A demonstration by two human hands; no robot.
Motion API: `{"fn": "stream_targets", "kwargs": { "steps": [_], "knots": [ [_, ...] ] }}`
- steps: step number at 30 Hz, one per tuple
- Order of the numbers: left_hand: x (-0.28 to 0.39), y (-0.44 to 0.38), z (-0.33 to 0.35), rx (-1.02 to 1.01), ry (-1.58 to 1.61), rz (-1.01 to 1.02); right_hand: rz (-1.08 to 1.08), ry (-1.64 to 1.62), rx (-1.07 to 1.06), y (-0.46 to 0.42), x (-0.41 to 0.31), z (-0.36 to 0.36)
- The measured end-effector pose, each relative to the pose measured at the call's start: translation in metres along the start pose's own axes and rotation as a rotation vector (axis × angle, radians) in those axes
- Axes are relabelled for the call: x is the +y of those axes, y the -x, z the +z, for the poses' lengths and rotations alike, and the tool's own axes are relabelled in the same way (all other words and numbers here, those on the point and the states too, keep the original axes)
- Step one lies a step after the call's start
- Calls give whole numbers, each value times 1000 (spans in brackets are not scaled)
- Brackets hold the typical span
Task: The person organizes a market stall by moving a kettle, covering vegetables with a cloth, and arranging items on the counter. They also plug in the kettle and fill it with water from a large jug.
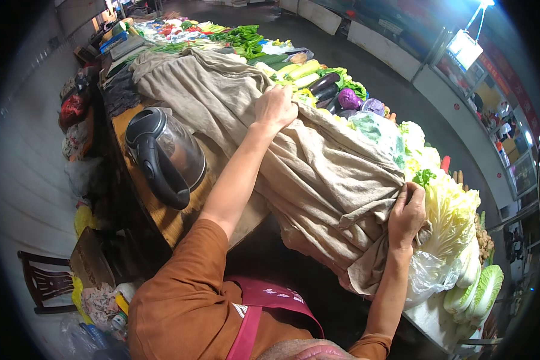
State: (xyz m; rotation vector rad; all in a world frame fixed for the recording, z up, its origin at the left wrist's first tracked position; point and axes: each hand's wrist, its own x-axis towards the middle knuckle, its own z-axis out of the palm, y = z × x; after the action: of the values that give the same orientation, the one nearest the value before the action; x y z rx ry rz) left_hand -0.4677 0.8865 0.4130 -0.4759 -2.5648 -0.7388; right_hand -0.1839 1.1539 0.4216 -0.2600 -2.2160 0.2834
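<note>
A large beige cloth [324, 166] lies in folds along the near side of the vegetable stall. My left hand [276, 108] is closed on its far edge, beside yellow-green squashes and eggplants [325, 85]. Farther right, my right hand [406, 216] grips a bunched corner of the same cloth, next to a napa cabbage [450, 211]. Part of the cloth hangs down at the front, over the stall's near edge. What lies beneath it is hidden. An electric kettle [166, 155] with a black handle stands left of my left forearm.
The kettle rests on a wooden tabletop [182, 225]. Purple cabbages [350, 99] and leafy greens [243, 40] line the far side. More napa cabbages [483, 288] lie at the right end. A wooden chair [49, 281] and plastic bags stand at lower left. A lit sign [464, 50] hangs at upper right.
</note>
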Motion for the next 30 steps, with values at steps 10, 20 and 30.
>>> {"fn": "stream_targets", "kwargs": {
  "steps": [10, 20, 30],
  "knots": [
    [17, 12, -9, 184, 155, 98, -13, -15, 277, -33, 12, -7],
    [79, 22, -12, 274, 495, 363, -1, -25, -290, -31, -6, -24],
    [86, 30, -30, 244, 893, 226, 234, 126, -251, 54, -60, -113]
  ]
}}
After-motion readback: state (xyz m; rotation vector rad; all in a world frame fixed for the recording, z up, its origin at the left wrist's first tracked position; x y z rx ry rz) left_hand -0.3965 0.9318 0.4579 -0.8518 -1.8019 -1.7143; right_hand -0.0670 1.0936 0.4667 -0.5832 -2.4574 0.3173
